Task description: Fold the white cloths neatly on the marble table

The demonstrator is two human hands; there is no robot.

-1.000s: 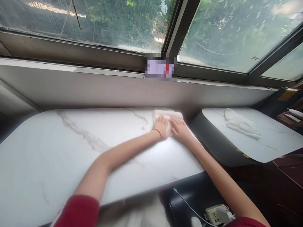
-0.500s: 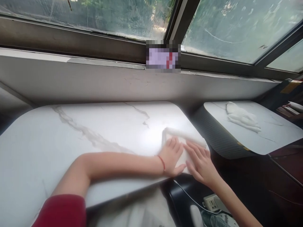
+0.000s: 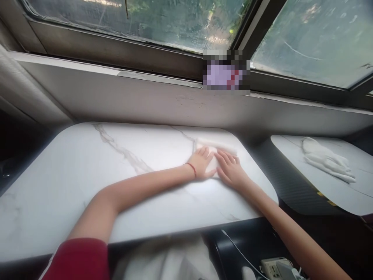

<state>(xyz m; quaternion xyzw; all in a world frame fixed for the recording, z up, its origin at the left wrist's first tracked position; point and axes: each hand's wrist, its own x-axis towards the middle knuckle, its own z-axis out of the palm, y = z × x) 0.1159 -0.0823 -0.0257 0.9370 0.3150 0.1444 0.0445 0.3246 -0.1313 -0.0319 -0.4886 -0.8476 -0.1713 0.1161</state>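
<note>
A folded white cloth (image 3: 218,145) lies on the right part of a white marble-patterned table (image 3: 166,149). My left hand (image 3: 200,163) rests flat on the cloth with its fingers spread and a red string bracelet at the wrist. Beside it, my right hand (image 3: 232,170) also presses on the cloth, fingers stretched out. Both hands partly cover the cloth, whose far edge forms a thick fold beyond the fingertips.
A second marble-patterned table (image 3: 287,146) stands to the right, with a crumpled white cloth (image 3: 328,159) on it. Below the near edge are a white cable (image 3: 240,249) and a power strip (image 3: 274,266). A window frame (image 3: 131,56) runs along the back wall.
Both hands and the cloth have slid away from the table's near edge toward the wall. The view has swung left, so more of the table shows.
</note>
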